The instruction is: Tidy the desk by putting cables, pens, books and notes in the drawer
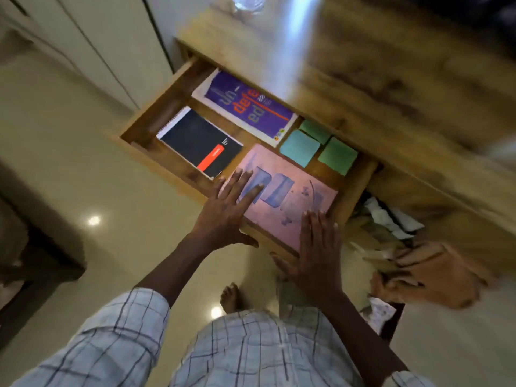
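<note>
The wooden drawer [156,107] stands pulled out from under the desk top [349,79]. Inside lie a purple book [245,107], a black spiral notebook [199,141] with a red stripe, a pink book [284,196] and three sticky-note pads, one blue [299,148] and two green [337,155]. My left hand [231,210] lies flat with straight fingers on the pink book's left part, thumb over the drawer's front edge. Flat on the pink book's near right corner and the drawer front rests my right hand [318,247].
A glass [248,2] stands at the desk's far edge. To the right, under the desk, sits a heap of papers and brown bags [405,247]. A dark piece of furniture [33,261] is at the left. White cupboard doors [83,46] rise beyond the tiled floor.
</note>
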